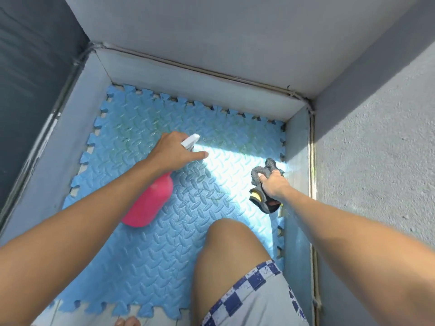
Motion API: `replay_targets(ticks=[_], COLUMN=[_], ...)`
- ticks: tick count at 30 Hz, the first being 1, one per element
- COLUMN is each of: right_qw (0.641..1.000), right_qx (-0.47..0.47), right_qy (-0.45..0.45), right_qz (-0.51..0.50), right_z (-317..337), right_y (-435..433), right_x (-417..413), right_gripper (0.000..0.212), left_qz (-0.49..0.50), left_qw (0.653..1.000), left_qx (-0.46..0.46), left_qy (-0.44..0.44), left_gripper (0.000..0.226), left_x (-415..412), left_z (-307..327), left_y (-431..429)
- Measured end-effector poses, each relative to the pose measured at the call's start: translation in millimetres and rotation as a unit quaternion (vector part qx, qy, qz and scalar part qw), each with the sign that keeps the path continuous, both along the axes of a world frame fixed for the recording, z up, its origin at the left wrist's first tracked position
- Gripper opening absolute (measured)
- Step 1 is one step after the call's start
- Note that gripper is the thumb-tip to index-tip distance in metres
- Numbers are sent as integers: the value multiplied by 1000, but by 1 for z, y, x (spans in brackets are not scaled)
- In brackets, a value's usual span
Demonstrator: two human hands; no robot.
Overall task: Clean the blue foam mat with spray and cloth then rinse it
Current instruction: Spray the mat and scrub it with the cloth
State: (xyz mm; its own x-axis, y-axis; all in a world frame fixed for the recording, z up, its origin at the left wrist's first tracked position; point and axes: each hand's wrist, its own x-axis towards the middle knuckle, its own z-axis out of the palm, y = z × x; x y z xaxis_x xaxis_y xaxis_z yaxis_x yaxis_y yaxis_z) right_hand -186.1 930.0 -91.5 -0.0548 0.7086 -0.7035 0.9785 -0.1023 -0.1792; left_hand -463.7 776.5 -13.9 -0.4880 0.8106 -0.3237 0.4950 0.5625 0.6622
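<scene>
Left grip: our left hand (174,152) is wrapped round the neck of the pink spray bottle (150,203), just under its white trigger head (191,140). One digit sticks out straight to the right and the rest curl about the bottle.
Right grip: our right hand (273,184) is clenched on a bunched grey cloth (262,171), which spills out above the fist. A dark piece with a yellow patch hangs below the fist, and we cannot tell whether it belongs to the same cloth.
Mat: the blue foam mat (153,255) lies flat on the floor, its jigsaw edges against the low grey walls (200,88) of a corner. We crouch on it, with our knee (235,250) over its near part.
Why the bottle is tilted: its nozzle points forward and away from us, toward the far half of the mat, where faint greenish marks (141,128) show. We judge it is aimed at that soiled patch.
Why the cloth is held aside: it sits off to the right near the wall, out of the spray's line. We judge it is kept ready for wiping.
Stage: we judge this is the spraying step, with wiping and rinsing not yet done. No water source is in view.
</scene>
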Motion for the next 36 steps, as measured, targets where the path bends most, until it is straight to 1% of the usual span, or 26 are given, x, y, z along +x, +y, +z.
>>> replay_targets(ticks=[3, 5, 10, 12, 14, 15, 17, 19, 21, 27, 30, 33, 35, 36], right_qw=[1000, 1000, 1000, 1000, 1000, 999, 999, 999, 1000, 1000, 1000, 999, 996, 991], right_qx=[4, 3, -2, -4, -4, -3, -2, 0, -2, -8, -6, 36, 92, 133], right_qy=[0, -6, -11, -14, -18, -20, -21, -16, -13, -15, -13, -8, 2, 20], right_qz=[7, 11, 19, 20, 25, 26, 29, 29, 25, 25, 18, -8, -17, -8], right_z=[0, 3, 6, 6, 5, 5, 6, 6, 6, 8, 7, 4, 2, 1], right_y=[-1, -1, -1, 0, 0, 0, -1, -1, -1, -2, -1, -10, -24, -30], right_x=[2, 1, -2, -1, -2, -2, -2, -1, -2, -3, -1, 0, 0, 0], right_gripper=[66, 66, 63, 64, 64, 64, 63, 63, 63, 65, 67, 61, 51, 45], left_qz=[11, 18, -18, -1, 41, 59, 72, 44, 18, 45, -15, -53, -44, -33], left_qw=[999, 999, 1000, 1000, 998, 996, 996, 998, 999, 997, 999, 998, 998, 998], left_qx=[-2, -9, 5, 10, 11, 16, 34, 41, 31, 21, 31, 35, 36, 36], left_qy=[43, 50, -18, 10, 54, 61, 43, 13, 8, 58, 14, 12, 36, 48], left_gripper=[57, 55, 61, 62, 62, 63, 66, 72, 76, 63, 59, 64, 71, 71], left_x=[3, 2, 0, 1, 2, 2, 0, -1, 1, 9, 6, 7, 10, 10], left_z=[2, 2, -8, -4, 4, 6, 6, 5, 5, 9, 1, 2, 6, 9], left_y=[-3, -3, -1, 0, 4, 6, 11, 16, 19, 21, 22, 21, 18, 17])
